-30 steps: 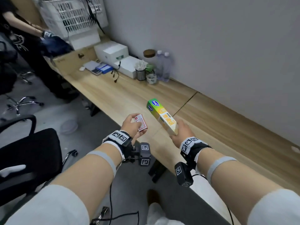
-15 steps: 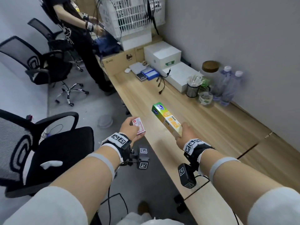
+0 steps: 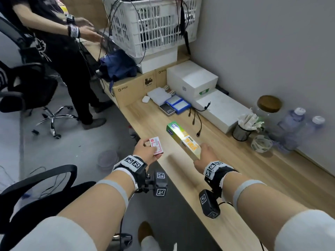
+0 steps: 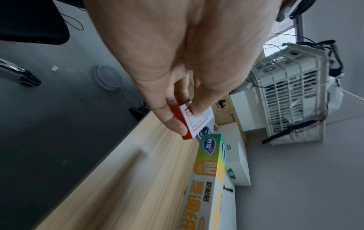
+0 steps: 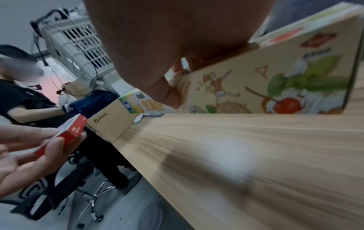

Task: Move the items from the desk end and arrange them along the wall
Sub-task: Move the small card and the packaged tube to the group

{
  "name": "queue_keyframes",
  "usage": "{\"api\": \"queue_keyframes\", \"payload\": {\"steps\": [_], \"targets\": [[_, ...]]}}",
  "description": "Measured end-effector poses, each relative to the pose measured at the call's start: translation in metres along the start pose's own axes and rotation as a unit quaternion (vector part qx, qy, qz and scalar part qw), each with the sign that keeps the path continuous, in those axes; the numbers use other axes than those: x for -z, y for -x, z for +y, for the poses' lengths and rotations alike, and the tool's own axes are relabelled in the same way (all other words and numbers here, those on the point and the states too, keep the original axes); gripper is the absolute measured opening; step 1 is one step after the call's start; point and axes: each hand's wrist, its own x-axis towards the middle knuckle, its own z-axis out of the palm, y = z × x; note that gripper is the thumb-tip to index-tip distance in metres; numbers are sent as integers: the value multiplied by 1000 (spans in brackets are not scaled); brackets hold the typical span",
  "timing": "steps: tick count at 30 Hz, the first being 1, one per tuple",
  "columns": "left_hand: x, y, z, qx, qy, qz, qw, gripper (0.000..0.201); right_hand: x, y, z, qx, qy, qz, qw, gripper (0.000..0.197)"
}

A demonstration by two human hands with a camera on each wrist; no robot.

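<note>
My left hand (image 3: 145, 151) pinches a small red and white box (image 3: 156, 146) just off the desk's front edge; in the left wrist view the small red and white box (image 4: 194, 123) sits between thumb and fingers (image 4: 173, 123). My right hand (image 3: 204, 156) grips the near end of a long green and yellow box (image 3: 183, 139), held above the wooden desk (image 3: 253, 174) and pointing away from me. The long box's illustrated side (image 5: 265, 87) fills the right wrist view, with my right hand (image 5: 171, 96) curled round its edge.
Along the wall stand white boxes (image 3: 192, 80), a mesh cup (image 3: 242, 132), a cork-lidded jar (image 3: 268, 109), a small cup (image 3: 261, 143) and two water bottles (image 3: 293, 124). Cardboard boxes (image 3: 134, 87) and a white basket (image 3: 150, 24) close the desk's far end. Another person (image 3: 54, 42) stands there. Office chairs (image 3: 36, 187) are at my left.
My view has swung left towards the desk's far end, bringing the basket, boxes and the other person closer. Both hands keep hold of their boxes and have moved forward along the desk.
</note>
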Motion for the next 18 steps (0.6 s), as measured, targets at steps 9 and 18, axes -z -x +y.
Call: {"api": "queue_keyframes", "payload": {"steps": [9, 18], "targets": [[39, -114, 80, 10, -18, -12, 1000, 39, -18, -87, -117, -10, -16, -22, 1000, 53], [59, -217, 109, 47, -63, 34, 996, 30, -43, -199, -178, 4, 4, -69, 998, 55]]}}
